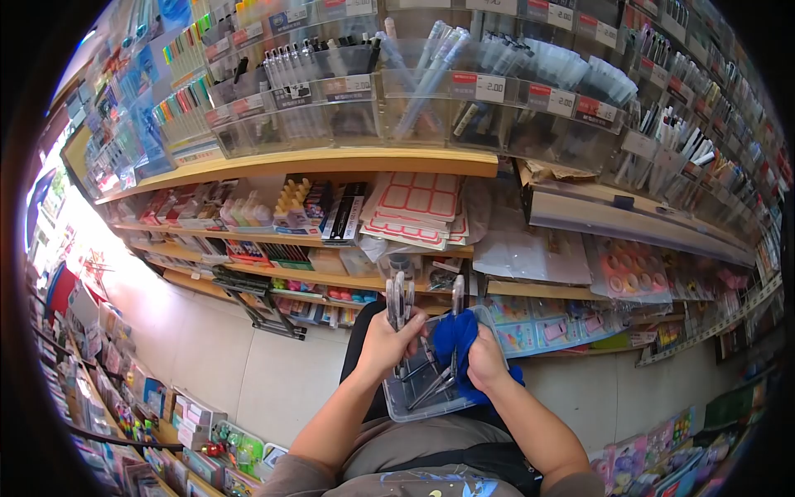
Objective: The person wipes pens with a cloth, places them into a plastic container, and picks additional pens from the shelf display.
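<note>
My left hand (387, 341) is closed round a bunch of several pens (400, 295), which stand upright with their ends above my fingers. A blue cloth (454, 333) is bunched up in my closed right hand (487, 361). Against the cloth stands a single pen (458, 291), held upright on that side; the fingers behind it are hidden. Under both hands, on my lap, rests a clear plastic bin (439, 409). Several loose pens (443, 384) lie in it at an angle.
Clear display bins (406, 116) of pens line the wooden shelf (331, 161) ahead. Below it lie red-bordered label sheets (414, 199) and boxed stationery. A black folding stand (258, 300) is on the tiled floor (273, 373) to the left. Stocked racks (124, 398) stand behind me.
</note>
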The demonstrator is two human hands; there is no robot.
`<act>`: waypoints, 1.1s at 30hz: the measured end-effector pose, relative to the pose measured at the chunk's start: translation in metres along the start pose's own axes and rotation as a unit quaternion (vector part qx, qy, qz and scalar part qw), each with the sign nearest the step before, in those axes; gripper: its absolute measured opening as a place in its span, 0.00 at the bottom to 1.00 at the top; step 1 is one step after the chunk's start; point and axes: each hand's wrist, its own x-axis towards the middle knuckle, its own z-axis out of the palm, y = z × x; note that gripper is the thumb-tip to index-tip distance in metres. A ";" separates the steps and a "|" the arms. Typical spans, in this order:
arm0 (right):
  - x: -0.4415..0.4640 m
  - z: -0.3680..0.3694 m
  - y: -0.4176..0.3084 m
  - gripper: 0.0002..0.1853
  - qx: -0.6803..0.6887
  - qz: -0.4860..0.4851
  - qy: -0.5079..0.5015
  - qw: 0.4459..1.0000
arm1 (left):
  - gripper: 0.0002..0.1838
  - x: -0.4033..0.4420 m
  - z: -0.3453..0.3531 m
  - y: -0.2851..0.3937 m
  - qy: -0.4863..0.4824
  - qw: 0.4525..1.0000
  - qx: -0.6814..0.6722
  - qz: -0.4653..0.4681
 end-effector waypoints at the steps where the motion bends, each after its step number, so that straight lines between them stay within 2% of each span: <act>1: 0.000 -0.001 0.002 0.13 -0.013 0.004 -0.020 1.000 | 0.08 0.001 0.003 0.004 -0.008 1.000 -0.018 0.005; 7: 0.002 -0.002 0.006 0.11 -0.083 0.033 -0.117 0.989 | 0.08 0.008 0.015 0.006 -0.005 0.997 -0.064 0.038; 10: 0.004 -0.014 0.014 0.11 -0.083 0.069 -0.147 0.983 | 0.08 0.012 0.010 0.011 0.053 0.989 -0.128 0.043; 13: 0.001 -0.009 0.014 0.10 -0.102 0.090 -0.165 0.977 | 0.11 0.016 -0.007 0.014 0.069 0.980 -0.175 0.061; 21: -0.003 -0.006 0.012 0.08 -0.121 0.098 -0.167 0.974 | 0.12 0.013 -0.014 0.014 0.041 0.972 -0.227 0.053; 25: -0.003 -0.008 0.010 0.09 -0.061 0.102 -0.139 0.983 | 0.11 0.005 -0.009 0.013 -0.053 0.984 -0.164 0.035; 27: -0.001 -0.002 0.003 0.09 -0.053 0.075 -0.162 0.982 | 0.14 0.000 0.001 0.013 -0.105 0.989 -0.103 0.017; 31: 0.000 -0.003 0.005 0.09 -0.055 0.058 -0.178 0.981 | 0.13 -0.001 0.003 0.005 -0.086 0.987 -0.130 0.029; 33: -0.001 -0.006 0.009 0.08 -0.085 0.075 -0.160 0.981 | 0.09 0.001 -0.002 0.008 -0.032 0.979 -0.194 0.057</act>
